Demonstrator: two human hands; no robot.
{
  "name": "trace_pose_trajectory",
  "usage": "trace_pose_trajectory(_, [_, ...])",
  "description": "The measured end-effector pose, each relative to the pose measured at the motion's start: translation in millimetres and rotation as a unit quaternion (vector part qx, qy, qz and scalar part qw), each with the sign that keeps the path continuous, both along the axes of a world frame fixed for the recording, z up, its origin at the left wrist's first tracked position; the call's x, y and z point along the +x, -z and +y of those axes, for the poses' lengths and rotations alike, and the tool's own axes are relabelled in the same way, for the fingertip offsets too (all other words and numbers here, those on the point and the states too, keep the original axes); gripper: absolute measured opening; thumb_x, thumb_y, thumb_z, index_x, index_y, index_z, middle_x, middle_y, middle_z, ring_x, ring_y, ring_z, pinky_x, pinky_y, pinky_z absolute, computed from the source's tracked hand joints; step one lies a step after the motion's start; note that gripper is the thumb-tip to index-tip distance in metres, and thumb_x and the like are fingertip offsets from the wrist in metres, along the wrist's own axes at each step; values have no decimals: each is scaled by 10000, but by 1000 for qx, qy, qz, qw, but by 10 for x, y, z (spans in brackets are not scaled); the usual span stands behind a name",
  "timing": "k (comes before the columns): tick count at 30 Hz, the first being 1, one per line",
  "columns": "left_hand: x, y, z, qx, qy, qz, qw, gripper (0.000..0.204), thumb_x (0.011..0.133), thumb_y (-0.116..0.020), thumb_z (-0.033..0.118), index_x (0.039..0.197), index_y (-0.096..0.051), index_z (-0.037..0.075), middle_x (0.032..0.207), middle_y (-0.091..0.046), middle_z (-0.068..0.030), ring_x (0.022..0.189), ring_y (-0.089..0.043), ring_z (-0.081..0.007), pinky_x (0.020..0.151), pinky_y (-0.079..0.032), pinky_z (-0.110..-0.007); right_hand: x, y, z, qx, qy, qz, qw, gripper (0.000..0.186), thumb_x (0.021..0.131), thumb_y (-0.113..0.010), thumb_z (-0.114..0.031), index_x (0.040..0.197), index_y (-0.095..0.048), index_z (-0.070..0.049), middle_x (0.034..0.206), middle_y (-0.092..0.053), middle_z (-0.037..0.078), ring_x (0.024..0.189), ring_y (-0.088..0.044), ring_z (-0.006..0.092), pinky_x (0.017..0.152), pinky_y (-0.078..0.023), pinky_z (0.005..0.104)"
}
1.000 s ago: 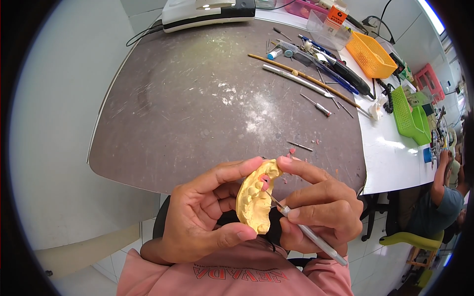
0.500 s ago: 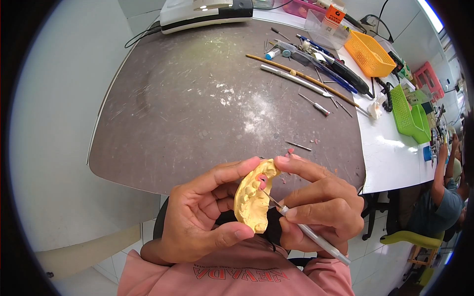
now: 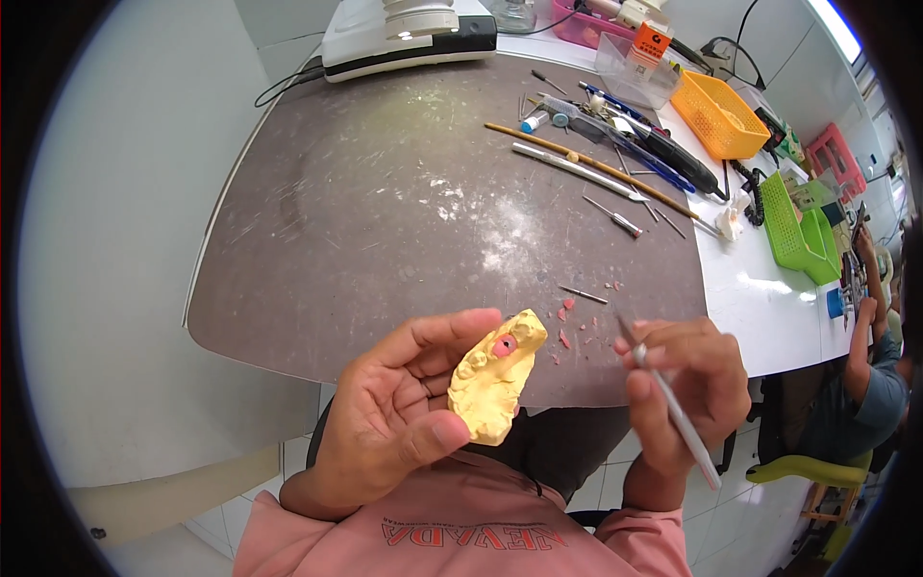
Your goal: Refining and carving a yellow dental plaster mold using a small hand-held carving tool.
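Note:
My left hand [image 3: 389, 413] grips a yellow plaster dental model [image 3: 490, 389] along its side, between thumb and fingers. Set into the model's upper part is a pink patch [image 3: 505, 345] with a small dark hole. My right hand [image 3: 697, 385] is closed round a silver-handled knife [image 3: 678, 413], its thin blade pointing up and away from me. The blade is apart from the model, to its right. Pink shavings [image 3: 565, 338] lie on the brown work mat [image 3: 365, 240] just beyond my hands, beside a short metal bur [image 3: 584, 294].
Farther back lie a small screwdriver [image 3: 612, 217], a silver knife handle [image 3: 577, 171], a long wooden stick [image 3: 538, 142] and a black handpiece [image 3: 678, 162]. Orange [image 3: 721, 115] and green [image 3: 796, 231] baskets stand at right. A white device [image 3: 409, 43] sits at the back. Another person [image 3: 851, 385] works far right.
My right hand has drawn the knife away from the model to the right. The model has tilted and shows more of its face. More pink shavings are visible on the mat.

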State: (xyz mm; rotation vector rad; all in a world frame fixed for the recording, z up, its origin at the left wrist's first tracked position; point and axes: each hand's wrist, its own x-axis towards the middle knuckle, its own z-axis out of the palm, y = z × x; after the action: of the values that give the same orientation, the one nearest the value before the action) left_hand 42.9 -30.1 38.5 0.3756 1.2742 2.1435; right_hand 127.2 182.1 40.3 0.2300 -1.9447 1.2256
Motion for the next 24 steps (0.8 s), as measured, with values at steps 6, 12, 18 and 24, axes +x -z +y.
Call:
trace_pose_trajectory(6, [-106,-2,-26,45,77,-45,995,912,847,-778,514,1367,-411,-140,1217,-611,-259,929,-713,-266,782,-633,-323,30,-230,16,166,69,-72,981,218,798,-793,-28,1010,-743,-25,821,-691,114,683,-648,178,624,-543,315])
trace_pose_trajectory(12, [-158,26,-110,68,163,-79,981,847,891,-710,555,1406,-445,-63,1316,-587,-179,1062,-671,-237,931,-552,-343,-200,-266,-116,152,-27,-70,986,278,929,-720,-314,1006,-750,-48,930,-705,164,888,-714,281,815,-578,397])
trace_pose_trajectory(18, [-159,38,-113,70,175,-81,979,823,903,-690,563,1393,-454,-55,1292,-595,-171,1059,-669,-231,932,-548,-338,-306,-263,-149,162,-52,-55,984,349,702,-835,-58,1044,-771,-90,941,-704,122,792,-704,224,673,-573,325])
trace_pose_trajectory(24, [-175,57,-98,96,183,-79,975,769,936,-682,505,1395,-440,-63,1287,-596,-176,1121,-655,-235,982,-537,-365,-323,-241,-179,160,-51,-51,984,343,706,-835,-66,1042,-770,-87,914,-705,117,788,-703,227,663,-569,316])
